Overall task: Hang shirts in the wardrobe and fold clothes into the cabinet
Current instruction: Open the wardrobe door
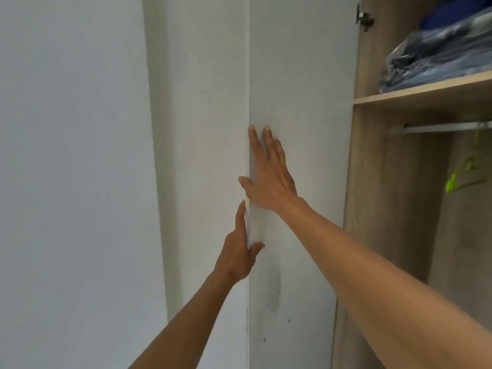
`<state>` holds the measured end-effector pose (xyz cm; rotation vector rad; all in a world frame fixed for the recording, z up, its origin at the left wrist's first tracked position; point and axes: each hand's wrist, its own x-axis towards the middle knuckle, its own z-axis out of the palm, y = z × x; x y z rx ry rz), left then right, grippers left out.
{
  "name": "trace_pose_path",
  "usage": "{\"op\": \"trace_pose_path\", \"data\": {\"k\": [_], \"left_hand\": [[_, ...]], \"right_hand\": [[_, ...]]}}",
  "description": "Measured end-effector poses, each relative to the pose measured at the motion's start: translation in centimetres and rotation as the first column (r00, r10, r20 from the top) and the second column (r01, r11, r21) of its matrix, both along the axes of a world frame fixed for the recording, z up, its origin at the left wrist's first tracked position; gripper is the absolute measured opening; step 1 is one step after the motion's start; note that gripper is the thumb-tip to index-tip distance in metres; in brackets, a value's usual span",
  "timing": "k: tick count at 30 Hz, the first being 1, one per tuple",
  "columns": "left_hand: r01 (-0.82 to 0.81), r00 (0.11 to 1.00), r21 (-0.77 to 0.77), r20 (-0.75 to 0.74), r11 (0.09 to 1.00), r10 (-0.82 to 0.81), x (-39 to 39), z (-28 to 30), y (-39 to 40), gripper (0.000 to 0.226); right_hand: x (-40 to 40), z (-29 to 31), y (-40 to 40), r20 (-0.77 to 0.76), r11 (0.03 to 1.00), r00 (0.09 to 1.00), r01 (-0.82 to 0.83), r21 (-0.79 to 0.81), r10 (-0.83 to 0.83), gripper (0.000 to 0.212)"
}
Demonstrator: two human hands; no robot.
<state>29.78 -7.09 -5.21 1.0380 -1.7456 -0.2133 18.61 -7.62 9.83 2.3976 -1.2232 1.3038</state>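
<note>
Two hands meet at the free edge of a white wardrobe door [300,102] that stands open. The right hand [269,174] lies flat on the door's face, fingers straight and slightly spread, thumb out toward the edge. Below it, the left hand [238,251] takes the same edge: its fingers run straight up behind the edge, close together, and its thumb wraps onto the front face, so the edge sits between thumb and fingers. To the right, the wardrobe [378,182] is open. On its shelf [426,95] lies a stack of folded blue clothes [436,57], partly in clear plastic. Under the shelf runs a metal rail [439,127] with a green hanger [464,171] on it, bare. A hinge [363,18] shows near the top. White wall [66,155] fills the left
</note>
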Motion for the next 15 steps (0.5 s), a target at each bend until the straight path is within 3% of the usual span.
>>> {"op": "trace_pose_path", "data": {"k": [9,15], "left_hand": [[-0.014,0.997,0.029,-0.08,0.999,0.016,5.5,-0.2,-6.1,0.107],[0.011,0.997,-0.055,-0.076,0.998,-0.015,6.7,-0.6,-7.9,0.09]], "right_hand": [[6.3,0.1,-6.0,-0.021,0.998,0.999,0.05,0.032,-0.049,0.102],[8.3,-0.1,-7.9,-0.027,0.993,0.995,0.101,0.059,-0.099,0.1]]}}
